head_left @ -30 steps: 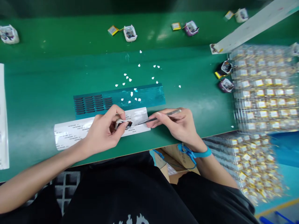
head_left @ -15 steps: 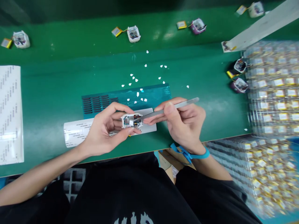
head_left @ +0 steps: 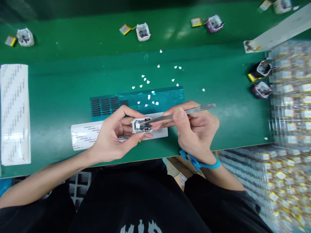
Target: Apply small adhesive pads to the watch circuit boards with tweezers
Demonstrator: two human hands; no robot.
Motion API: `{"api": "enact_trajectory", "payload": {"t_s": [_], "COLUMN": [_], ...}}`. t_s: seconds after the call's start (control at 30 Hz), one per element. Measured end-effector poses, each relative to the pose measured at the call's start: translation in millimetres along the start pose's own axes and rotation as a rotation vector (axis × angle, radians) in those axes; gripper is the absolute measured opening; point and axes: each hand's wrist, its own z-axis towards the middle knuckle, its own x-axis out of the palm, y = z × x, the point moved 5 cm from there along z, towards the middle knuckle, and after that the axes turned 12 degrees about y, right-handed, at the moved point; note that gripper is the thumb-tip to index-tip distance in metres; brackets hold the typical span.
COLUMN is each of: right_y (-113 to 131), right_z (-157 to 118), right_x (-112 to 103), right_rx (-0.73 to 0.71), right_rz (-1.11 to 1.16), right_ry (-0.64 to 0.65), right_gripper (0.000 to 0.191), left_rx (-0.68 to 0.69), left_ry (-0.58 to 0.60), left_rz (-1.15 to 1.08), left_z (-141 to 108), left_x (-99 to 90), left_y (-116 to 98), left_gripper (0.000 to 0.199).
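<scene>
My left hand point(head_left: 116, 137) grips a small white electronics housing point(head_left: 133, 126) by its edges, thumb on the near side and fingers on the far side. Its open face shows a circuit board and small parts. In my right hand point(head_left: 195, 129) is a pair of metal tweezers point(head_left: 194, 110), pinched between thumb and fingers. The tips reach into the housing, at a small white piece point(head_left: 137, 124) near its left end; whether they grip it I cannot tell. A bit of yellow shows below my left fingers. Under both hands lies a white printed sheet point(head_left: 84, 136).
Small white round stickers point(head_left: 157, 103) lie scattered beyond my hands. A teal sheet point(head_left: 167, 94) carries rows of black strips point(head_left: 104, 105). Several housings with batteries point(head_left: 143, 32) line the back. Stacked clear trays point(head_left: 289, 97) stand right, below a slanted white bar point(head_left: 274, 30).
The view has shifted, so the bench appears farther right. Inside the housing, the tweezer tips and the white piece now sit nearer its left end. Both hands keep their hold.
</scene>
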Motion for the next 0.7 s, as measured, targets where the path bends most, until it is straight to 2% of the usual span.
{"api": "enact_trajectory", "payload": {"t_s": [0.57,0.7], "right_y": [-2.0,-5.4], "right_z": [-0.8,-1.8], "right_x": [0.2,2.0], "right_rx": [0.002,-0.042], "right_rz": [0.001,-0.029], "right_ry": [0.016,0.015], "right_gripper": [0.022,0.020], "left_rx": [0.038,0.000], "left_ry": [0.002,-0.027], "left_rz": [0.024,-0.013], "left_z": [-0.3,0.1], "left_x": [0.0,-0.6], "left_y": [-3.5,1.2], "left_gripper": [0.032,0.021]}}
